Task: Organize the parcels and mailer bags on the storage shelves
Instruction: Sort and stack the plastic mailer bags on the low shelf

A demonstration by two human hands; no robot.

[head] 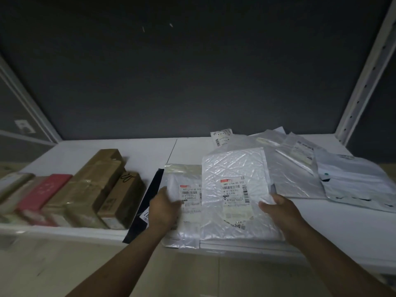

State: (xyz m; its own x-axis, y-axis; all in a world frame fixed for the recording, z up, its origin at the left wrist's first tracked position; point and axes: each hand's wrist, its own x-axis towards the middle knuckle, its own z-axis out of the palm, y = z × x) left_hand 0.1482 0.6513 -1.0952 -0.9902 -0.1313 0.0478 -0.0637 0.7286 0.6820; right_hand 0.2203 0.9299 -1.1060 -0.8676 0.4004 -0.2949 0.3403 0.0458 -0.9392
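Step judged: mailers were being squared at shelf (128, 146) front edge. Large mailer (235, 166) was gripped at right edge by right hand (280, 213), thumb on top. Small mailer (184, 179) was pinched by left hand (165, 209). Large mailer overlapped small mailer, long axis front-to-back, label up (top toward wall (192, 82)). Next, as judged: edges to be aligned, stack pushed back.

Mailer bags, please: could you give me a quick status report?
Left hand grips small mailer, right hand grips large mailer. Both at shelf front. Loose mailers piled right, boxes left.
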